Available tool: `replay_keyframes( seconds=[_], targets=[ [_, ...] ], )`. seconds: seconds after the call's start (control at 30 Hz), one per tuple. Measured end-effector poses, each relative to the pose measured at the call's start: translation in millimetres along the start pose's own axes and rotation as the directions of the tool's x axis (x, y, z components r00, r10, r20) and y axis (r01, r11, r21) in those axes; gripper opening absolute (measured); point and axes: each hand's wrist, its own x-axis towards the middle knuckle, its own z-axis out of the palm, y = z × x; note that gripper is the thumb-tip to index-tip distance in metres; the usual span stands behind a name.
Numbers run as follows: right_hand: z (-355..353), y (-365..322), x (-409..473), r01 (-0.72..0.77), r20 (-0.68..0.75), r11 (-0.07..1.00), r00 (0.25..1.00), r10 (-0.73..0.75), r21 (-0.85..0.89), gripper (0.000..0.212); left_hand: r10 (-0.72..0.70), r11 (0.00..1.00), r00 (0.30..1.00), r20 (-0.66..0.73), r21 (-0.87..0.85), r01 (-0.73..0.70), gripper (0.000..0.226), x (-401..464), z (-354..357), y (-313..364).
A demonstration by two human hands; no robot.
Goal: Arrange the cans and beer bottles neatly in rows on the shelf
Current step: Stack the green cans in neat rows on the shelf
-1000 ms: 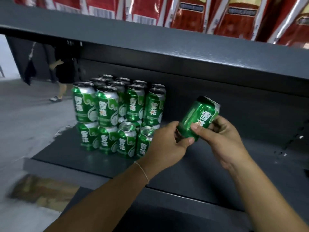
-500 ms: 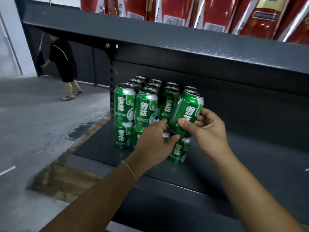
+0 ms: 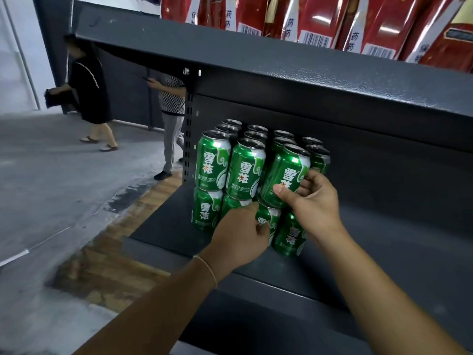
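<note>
— What are the fingers doing?

— The right hand has its thumb and fingers curled round a green can, which tilts and sits on top of a lower can at the front of the stack. The left hand holds that lower can, its fingers wrapped round it.

— How does the held can look?

— Shiny green with a silver top and rim, white swirls, white Chinese characters and a small flower mark.

— Any readable writing?

— "REFRESHING" shows on the neighbouring cans in the top layer. The other small print is too fine to read.

— And where is it all?

— The cans stand two layers high in rows at the left end of a dark grey shelf. Above, red packs carry barcodes and white strips with Chinese writing. Two people are on the grey floor to the left.
</note>
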Motion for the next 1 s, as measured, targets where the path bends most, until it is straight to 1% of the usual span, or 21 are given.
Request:
replay_keyframes(
  seconds=[0.13,0.17,0.3,0.57,0.83,1.0],
  targets=[
    [4,3,-1,0.02,-0.009,0.998,1.0,-0.021,-0.067,0.097,0.031,0.999,0.999,0.027,0.022,-0.032,0.048,-1,5,-3],
    [5,3,-2,0.024,-0.01,0.997,1.0,-0.025,-0.076,0.096,0.033,0.999,0.999,0.028,0.024,-0.034,0.049,-1,6,-5],
    [7,5,1,0.028,-0.019,0.995,0.999,-0.03,-0.095,0.08,0.049,0.998,0.999,0.02,0.037,-0.05,0.046,4,7,-10],
    [11,13,4,0.05,-0.004,0.991,0.999,-0.051,-0.123,0.081,0.098,0.995,0.995,-0.001,0.03,-0.097,0.038,5,6,-13],
    [8,14,4,0.074,0.046,0.986,0.997,-0.068,-0.15,0.083,0.115,0.993,0.993,-0.008,0.01,-0.115,0.044,5,4,-14],
    [8,12,3,0.095,0.066,0.977,0.994,-0.083,-0.191,0.078,0.12,0.993,0.993,0.007,0.01,-0.12,0.048,5,4,-14]
  ],
)
